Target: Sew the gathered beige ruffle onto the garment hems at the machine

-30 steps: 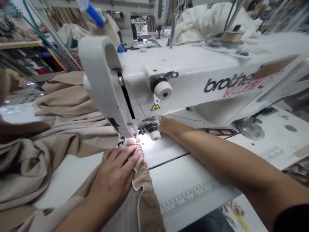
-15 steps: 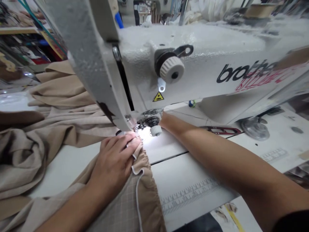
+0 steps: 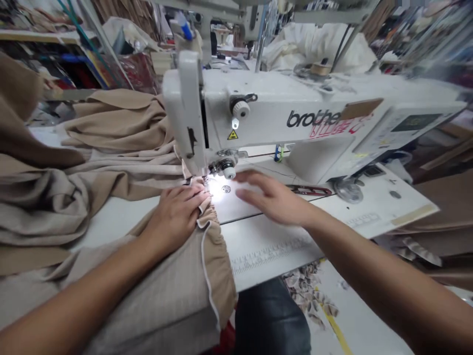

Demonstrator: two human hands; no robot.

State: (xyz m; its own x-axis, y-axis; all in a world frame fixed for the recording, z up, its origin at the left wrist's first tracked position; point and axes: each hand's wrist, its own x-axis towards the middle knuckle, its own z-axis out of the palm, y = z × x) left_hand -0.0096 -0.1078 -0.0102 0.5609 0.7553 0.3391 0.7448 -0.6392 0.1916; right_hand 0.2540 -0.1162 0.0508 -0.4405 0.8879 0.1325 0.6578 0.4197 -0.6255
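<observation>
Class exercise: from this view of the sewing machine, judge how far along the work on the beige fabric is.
Done: the beige fabric heaped behind and left of the machine head may already be sewn, though no stitching can be made out. In hand: the left hand presses the gathered band near the lit needle area; the right hand hovers above the table. Left: the band, with its white edging, still lies in front of the needle.

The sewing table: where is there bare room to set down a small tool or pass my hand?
Bare tabletop shows between the beige fabric and your left hand. More lies under your right hand, beside the printed ruler. The presser foot, with the gathered edge, is crowded; so are the snips and metal disc.
</observation>
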